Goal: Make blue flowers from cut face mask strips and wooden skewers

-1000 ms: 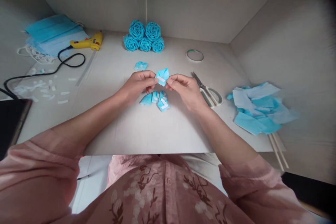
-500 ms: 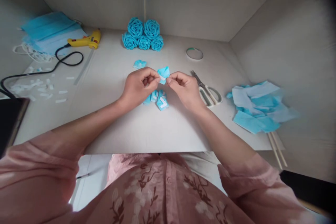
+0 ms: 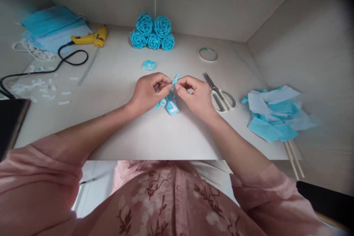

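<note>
Between both hands, above the middle of the table, is a small folded piece of light-blue mask fabric (image 3: 175,80). My left hand (image 3: 151,90) pinches its left side with thumb and forefinger. My right hand (image 3: 195,92) pinches the right side in the same way, fingertips close to the left ones. Below them on the table lie several folded blue pieces (image 3: 172,107) with white strips on them, partly hidden by the left hand. Another flat blue piece (image 3: 148,65) lies just beyond the left hand. Scissors (image 3: 219,94) with white handles rest right of my right hand.
Rolled blue fabric roses (image 3: 153,31) are stacked at the back. A yellow glue gun (image 3: 90,39), blue masks (image 3: 52,25) and white scraps (image 3: 45,90) lie left. A tape ring (image 3: 208,55) sits back right. Cut fabric (image 3: 273,112) and wooden sticks (image 3: 293,158) lie right.
The fabric piece in my hands has gone from facing me broadly to narrow and pinched or turned edge-on. My fingertips have drawn closer together. The view has shifted slightly.
</note>
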{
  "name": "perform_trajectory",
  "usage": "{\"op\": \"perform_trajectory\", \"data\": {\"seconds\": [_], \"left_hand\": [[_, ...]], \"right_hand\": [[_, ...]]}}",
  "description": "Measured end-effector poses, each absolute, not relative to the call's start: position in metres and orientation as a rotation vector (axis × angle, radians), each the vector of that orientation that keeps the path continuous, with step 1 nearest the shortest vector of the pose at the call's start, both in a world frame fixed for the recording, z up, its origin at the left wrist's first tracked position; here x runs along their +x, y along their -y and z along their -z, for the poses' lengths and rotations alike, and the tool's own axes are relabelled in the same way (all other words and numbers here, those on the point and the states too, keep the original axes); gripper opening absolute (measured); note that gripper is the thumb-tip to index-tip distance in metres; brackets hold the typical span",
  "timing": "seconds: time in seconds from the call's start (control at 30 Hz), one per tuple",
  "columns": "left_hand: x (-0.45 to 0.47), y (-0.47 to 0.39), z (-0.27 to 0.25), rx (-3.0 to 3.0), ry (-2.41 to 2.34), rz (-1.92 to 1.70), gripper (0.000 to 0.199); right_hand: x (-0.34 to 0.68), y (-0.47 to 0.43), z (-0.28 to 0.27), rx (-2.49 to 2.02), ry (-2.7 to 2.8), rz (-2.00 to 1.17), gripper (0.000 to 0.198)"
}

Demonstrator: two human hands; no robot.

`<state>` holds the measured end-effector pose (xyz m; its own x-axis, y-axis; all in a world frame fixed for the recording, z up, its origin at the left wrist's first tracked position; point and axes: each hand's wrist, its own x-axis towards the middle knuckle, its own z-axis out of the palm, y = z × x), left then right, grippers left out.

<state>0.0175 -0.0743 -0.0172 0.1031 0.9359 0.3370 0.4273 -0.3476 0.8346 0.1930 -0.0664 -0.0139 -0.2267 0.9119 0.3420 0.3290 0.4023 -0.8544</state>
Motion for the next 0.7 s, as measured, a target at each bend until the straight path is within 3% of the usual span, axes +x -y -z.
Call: {"op": "perform_trajectory", "data": {"seconds": [0.47,0.7], "left_hand": [[0.014,0.0747,0.0186,1.817,-1.274,-1.165,0.014],[0.0143,0.068,0.0176,1.496,-1.22,-1.241,0.015]], "right_hand": [[0.192,0.0668,0.0148,-1.065,1.765,-0.8,0.011],[0.197,0.0609,0.0176,-1.055,1.614,-1.018,0.015]]}}
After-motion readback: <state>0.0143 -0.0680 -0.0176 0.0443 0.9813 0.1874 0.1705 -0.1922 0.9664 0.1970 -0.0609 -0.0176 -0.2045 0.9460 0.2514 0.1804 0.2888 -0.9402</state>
